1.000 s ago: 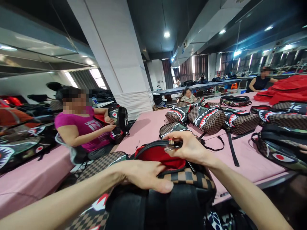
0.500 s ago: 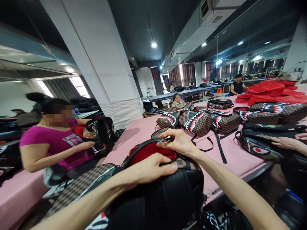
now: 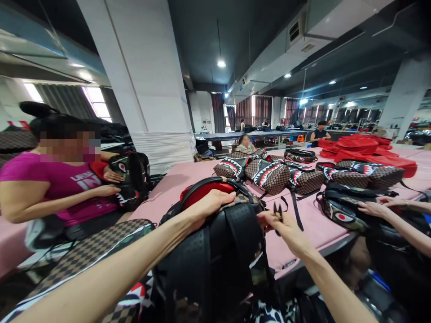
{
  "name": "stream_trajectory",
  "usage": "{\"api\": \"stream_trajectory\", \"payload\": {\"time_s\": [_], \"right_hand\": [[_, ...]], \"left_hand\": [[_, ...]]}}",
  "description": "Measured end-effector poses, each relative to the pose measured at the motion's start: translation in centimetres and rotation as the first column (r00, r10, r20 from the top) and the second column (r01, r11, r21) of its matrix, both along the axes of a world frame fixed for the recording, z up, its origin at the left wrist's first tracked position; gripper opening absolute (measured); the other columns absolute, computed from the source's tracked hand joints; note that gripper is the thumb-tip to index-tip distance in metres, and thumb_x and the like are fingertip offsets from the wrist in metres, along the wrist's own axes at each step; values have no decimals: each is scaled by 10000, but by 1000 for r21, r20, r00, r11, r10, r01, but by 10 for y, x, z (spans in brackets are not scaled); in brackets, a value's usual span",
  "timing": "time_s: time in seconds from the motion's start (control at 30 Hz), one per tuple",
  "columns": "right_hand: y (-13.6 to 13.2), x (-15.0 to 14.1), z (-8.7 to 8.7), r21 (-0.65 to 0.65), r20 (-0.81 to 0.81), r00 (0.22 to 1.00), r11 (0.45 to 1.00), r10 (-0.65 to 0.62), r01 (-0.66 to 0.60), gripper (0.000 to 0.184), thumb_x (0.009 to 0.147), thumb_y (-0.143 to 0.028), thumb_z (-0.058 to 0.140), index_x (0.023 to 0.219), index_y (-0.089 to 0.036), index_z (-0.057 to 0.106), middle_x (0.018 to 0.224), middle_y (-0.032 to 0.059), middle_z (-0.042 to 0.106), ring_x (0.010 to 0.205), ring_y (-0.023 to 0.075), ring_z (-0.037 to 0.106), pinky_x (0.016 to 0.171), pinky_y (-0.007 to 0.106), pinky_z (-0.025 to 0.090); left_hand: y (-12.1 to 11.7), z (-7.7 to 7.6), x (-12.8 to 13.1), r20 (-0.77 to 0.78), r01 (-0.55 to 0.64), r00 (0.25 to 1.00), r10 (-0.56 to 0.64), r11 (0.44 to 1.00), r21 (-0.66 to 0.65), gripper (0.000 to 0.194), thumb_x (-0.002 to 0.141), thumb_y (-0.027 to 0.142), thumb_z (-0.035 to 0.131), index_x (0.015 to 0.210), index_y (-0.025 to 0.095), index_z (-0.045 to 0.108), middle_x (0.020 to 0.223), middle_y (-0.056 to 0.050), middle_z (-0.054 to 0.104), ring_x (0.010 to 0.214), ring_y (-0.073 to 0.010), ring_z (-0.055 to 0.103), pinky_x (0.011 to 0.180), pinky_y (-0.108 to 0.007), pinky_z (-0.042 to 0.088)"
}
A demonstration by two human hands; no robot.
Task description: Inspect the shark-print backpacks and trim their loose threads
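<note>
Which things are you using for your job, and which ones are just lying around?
In use:
Backpack, gripped by the left hand
Dark pointed snips, in the right hand

Seemingly just lying around:
Shark-mouth bags on the pink table
Red pile behind them

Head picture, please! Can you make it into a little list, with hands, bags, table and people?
Left hand: holding the open backpack at its top edge
Right hand: holding thread snips, points up
Lining: red
Tabletop: pink, with shark-mouth backpacks and a red pile
Person at left: holding a camouflage backpack
Person at right: hands on another backpack
</note>
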State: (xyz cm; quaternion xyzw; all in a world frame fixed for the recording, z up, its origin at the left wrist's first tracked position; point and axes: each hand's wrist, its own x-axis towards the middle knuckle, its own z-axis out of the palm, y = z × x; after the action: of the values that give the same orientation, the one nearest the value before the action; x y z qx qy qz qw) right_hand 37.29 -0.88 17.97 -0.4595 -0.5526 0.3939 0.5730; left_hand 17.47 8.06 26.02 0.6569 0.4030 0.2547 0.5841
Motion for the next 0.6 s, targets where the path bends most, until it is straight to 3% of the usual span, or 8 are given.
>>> {"api": "stream_trajectory", "payload": {"time_s": [0.1,0.23,0.33,0.4,0.47,0.53,0.6], "right_hand": [[4,-33,11,-7,-80,997,1000,15,-16,395,748,-539,571,685,-151,608,636,-1,566,599,116,475,558,232,391],[7,-58,7,46,-210,975,997,68,-60,346,767,-500,569,751,-154,588,698,10,568,674,137,491,607,240,409],[4,-62,-9,60,-279,959,998,46,-31,354,783,-511,540,745,-160,555,660,0,529,633,128,468,570,230,396],[2,-62,-19,67,-229,973,997,-27,43,368,797,-517,516,706,-161,528,628,-10,493,604,118,441,546,223,380],[1,-63,-25,102,-129,986,988,-105,119,388,813,-523,485,682,-159,518,618,-11,482,600,118,434,548,227,380],[1,-64,-31,147,-44,978,967,-203,208,410,815,-538,464,684,-156,530,633,1,504,611,127,454,576,242,401],[1,-67,-37,190,17,946,930,-323,314,423,811,-552,458,725,-151,562,660,21,544,628,141,491,602,257,426]], "left_hand": [[1,-1,-2,-15,48,999,-47,998,31,477,600,580,653,688,111,659,632,-47,651,533,-125,512,543,-245,360],[1,5,-7,-60,175,984,-167,970,170,496,660,605,583,675,111,634,604,-22,602,522,-111,469,523,-233,335],[-2,16,-14,-238,254,955,-179,905,340,514,735,616,473,601,131,580,512,21,502,446,-83,360,459,-223,262],[-7,22,-23,-397,344,904,-160,825,449,486,778,586,422,627,151,579,554,18,529,479,-99,409,483,-222,292],[-14,24,-36,-556,428,827,-84,735,526,403,807,531,404,766,181,600,696,2,615,604,-139,524,563,-223,351],[-21,19,-49,-665,447,741,90,673,589,338,830,483,381,883,207,568,807,-18,655,709,-177,583,609,-238,372],[-25,9,-61,-686,429,676,269,612,664,314,855,458,333,877,213,528,760,-23,659,682,-189,600,590,-248,368]]}}
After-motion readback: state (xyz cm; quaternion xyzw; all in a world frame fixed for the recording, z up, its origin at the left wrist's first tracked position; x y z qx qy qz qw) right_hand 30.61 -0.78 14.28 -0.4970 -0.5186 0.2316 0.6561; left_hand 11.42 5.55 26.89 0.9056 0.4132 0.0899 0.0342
